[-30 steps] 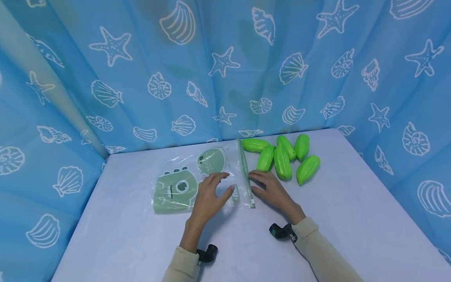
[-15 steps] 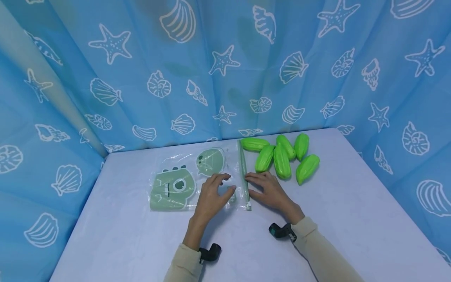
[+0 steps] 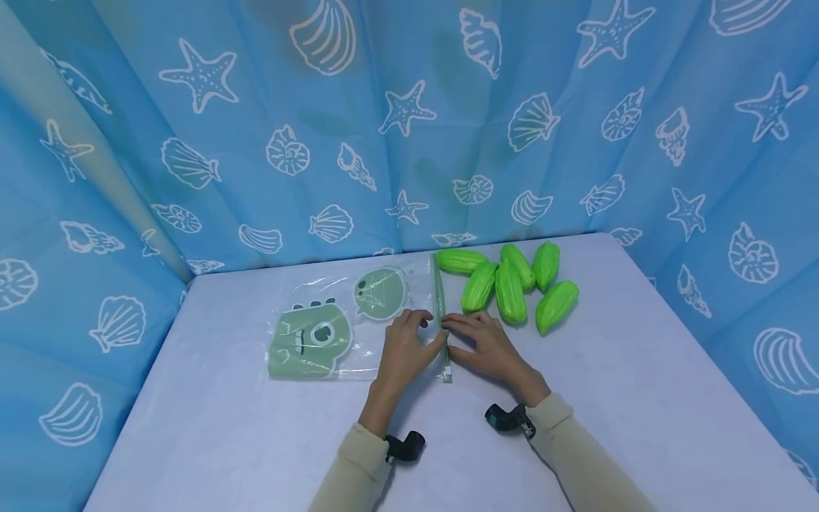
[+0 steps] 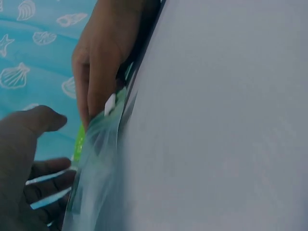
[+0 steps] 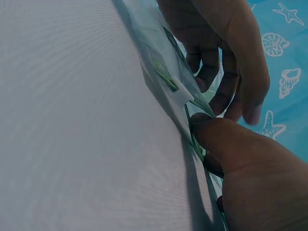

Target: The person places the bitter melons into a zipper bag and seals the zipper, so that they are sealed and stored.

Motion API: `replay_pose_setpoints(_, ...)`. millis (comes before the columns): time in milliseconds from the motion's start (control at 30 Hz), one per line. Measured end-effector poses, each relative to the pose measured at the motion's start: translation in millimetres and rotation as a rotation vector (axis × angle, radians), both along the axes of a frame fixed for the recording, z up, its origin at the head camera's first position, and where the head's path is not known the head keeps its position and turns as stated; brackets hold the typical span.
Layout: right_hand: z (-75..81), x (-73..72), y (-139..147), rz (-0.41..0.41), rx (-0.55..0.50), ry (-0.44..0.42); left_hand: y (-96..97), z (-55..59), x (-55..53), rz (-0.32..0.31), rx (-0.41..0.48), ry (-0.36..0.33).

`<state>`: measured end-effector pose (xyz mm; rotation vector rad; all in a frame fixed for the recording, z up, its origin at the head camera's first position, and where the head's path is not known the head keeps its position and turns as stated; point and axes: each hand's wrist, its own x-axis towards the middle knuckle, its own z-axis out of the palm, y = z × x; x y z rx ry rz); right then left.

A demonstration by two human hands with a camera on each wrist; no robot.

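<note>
A clear zip bag (image 3: 367, 345) with green cartoon prints lies flat on the table, its green zip strip (image 3: 439, 288) toward the right. My left hand (image 3: 409, 348) is over the bag by the strip, thumb and fingers spread apart around nothing. My right hand (image 3: 489, 348) pinches the strip's edge, as the right wrist view shows with the thumb (image 5: 209, 129) against the plastic. Close to that thumb sits a white slider (image 5: 183, 94), which the left wrist view shows below the right hand's fingers (image 4: 98, 86). There the bag's mouth (image 4: 103, 149) bulges slightly.
Several bright green, ridged, oblong fruits or vegetables (image 3: 510, 293) lie in a loose group beyond the right hand. A white cloth (image 3: 640, 398) covers the table. Behind and at the sides hangs a blue curtain (image 3: 409, 163) with seashell prints. Each wrist wears a small black camera (image 3: 404, 446).
My left hand has moved right, close up to the zip strip and the right hand. The right hand and the bag have shifted slightly left. The green pieces stay put.
</note>
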<state>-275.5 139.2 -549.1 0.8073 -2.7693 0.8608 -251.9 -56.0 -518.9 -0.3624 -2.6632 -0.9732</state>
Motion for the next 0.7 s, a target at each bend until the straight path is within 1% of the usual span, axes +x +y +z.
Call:
replay_pose_setpoints(167,0.8,0.4,0,-0.005,-0.007,-0.027,10.1,-0.6,-7.4,0.018,-0.09,-0.059)
replay_pose_setpoints(300,-1.4,1.0,1,-0.011,0.007,-0.02,15.0,-1.7,-10.6,0.015,-0.162,-0.089)
replay_pose_setpoints(467,-3.5,1.6,-1,-0.006,0.004,-0.012,14.6,-2.0,-12.3,0.039,-0.218,-0.068)
replay_pose_setpoints(567,-3.7,1.5,-2,-0.004,0.018,-0.001,13.0,-0.9,-12.6,0.044,-0.21,-0.06)
replay_pose_setpoints(700,-1.4,-0.3,-1,-0.009,0.042,0.013,11.7,3.5,-13.3,0.036,-0.163,-0.069)
